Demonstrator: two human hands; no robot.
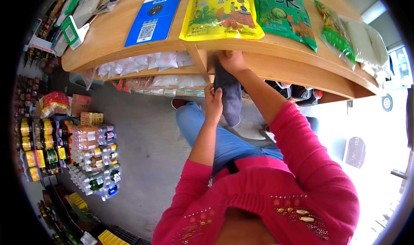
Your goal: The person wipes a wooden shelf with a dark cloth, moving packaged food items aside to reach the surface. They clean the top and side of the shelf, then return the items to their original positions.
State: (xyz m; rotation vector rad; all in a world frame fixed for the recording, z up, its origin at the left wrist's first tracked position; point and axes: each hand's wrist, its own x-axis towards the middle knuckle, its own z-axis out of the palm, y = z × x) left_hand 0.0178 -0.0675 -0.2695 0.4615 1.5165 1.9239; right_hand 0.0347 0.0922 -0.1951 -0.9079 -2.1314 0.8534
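Note:
A dark grey cloth hangs down in front of the wooden counter. My right hand grips its upper part just under the tabletop, close to the upright divider. Lower down, my left hand has its fingers closed at the cloth's left edge. The tabletop's edge partly hides the cloth's top end and my right fingers. On the counter above my hands lie a yellow food packet and a green food packet.
A blue payment-code sign lies left on the counter. White bagged goods fill the shelf beneath. Dark bottles with red caps stand low at right. Shrink-wrapped drink bottles are stacked on the grey floor at left.

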